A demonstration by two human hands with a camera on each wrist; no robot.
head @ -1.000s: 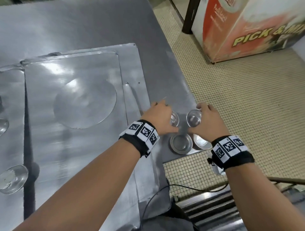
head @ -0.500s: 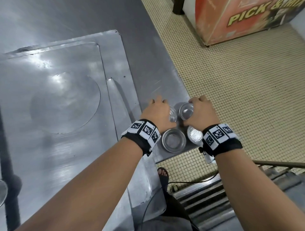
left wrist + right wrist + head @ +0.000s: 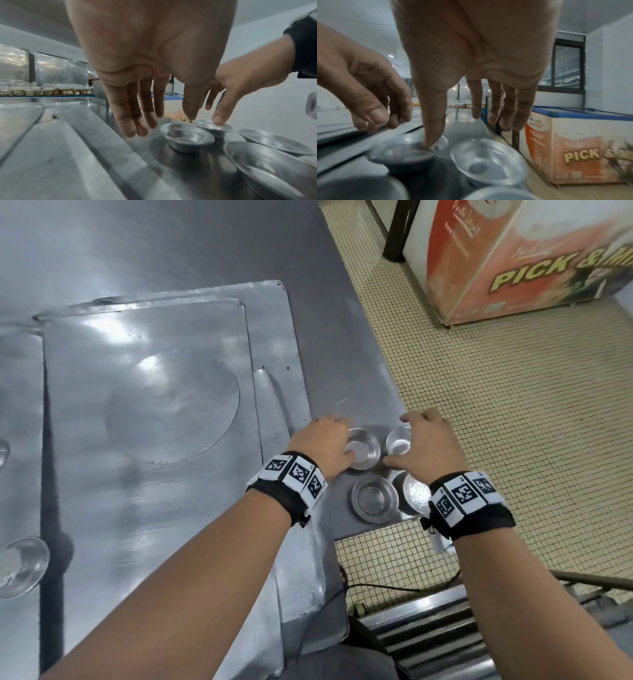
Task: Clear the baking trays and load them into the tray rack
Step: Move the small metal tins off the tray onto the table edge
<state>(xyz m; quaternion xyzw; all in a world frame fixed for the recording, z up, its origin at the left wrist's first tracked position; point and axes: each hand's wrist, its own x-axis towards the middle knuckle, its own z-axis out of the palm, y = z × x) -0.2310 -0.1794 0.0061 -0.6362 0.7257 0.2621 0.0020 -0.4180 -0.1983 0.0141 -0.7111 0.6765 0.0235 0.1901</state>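
Several small metal cups stand at the near right corner of the steel table (image 3: 346, 378). My left hand (image 3: 329, 436) hovers with straight fingers over the far left cup (image 3: 364, 450) and holds nothing; the left wrist view shows that hand (image 3: 163, 121) above this cup (image 3: 187, 136). My right hand (image 3: 411, 436) is spread over the far right cup (image 3: 398, 440), its thumb touching a cup rim (image 3: 214, 126). Two more cups (image 3: 373, 498) (image 3: 416, 493) sit nearer me. A flat baking tray (image 3: 144, 508) lies on a wider tray (image 3: 274, 337) to the left.
Another tray (image 3: 17, 422) at the far left carries a clear cup (image 3: 20, 565). The table edge drops to a tiled floor (image 3: 513, 405) on the right. A chest freezer (image 3: 513, 258) stands beyond. Metal rack rails (image 3: 428, 642) and a cable (image 3: 383, 587) lie below the table corner.
Both hands gripped the two far cups before; now the cups rest on the table and the fingers have opened above them.
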